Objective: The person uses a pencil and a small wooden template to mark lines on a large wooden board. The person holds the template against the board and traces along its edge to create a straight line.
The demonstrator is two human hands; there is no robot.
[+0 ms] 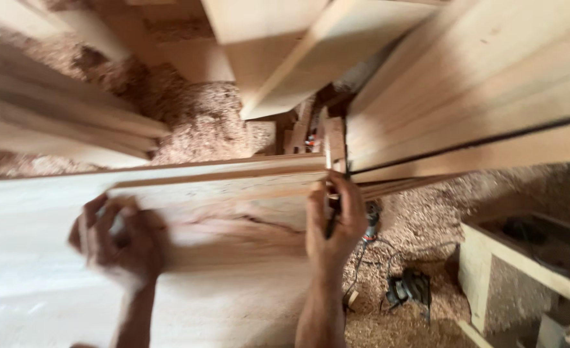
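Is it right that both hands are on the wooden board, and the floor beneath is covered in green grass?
Not quite. The head view shows the left hand and right hand on the wooden board, but the floor is covered in sawdust and wood shavings, not green grass.

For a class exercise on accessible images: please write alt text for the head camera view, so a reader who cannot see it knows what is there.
Two bare hands rest on a pale wooden board: the left hand, blurred, lies on its face, and the right hand grips its end. More planks are stacked above, and sawdust covers the floor, where a dark power tool lies with its cable.
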